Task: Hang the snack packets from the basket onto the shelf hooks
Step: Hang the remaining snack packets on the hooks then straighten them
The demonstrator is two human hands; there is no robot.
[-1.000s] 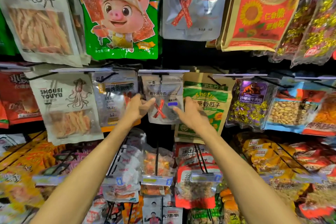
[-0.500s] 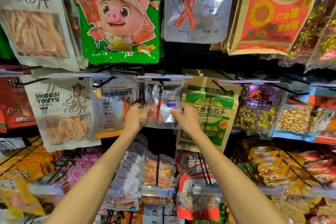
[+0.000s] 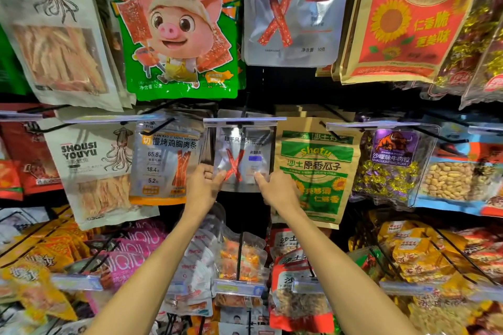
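I see the jerky packet hanging under the price strip, my left hand holding its lower left edge and my right hand its lower right. The chicken-strip packet hangs just left of it, the seed bag just right. The pig packet hangs one row above, to the left.

I log: silver packet, red crossed strips; at its 11 o'clock, green pig packet; at 3 o'clock, tan-green bag.
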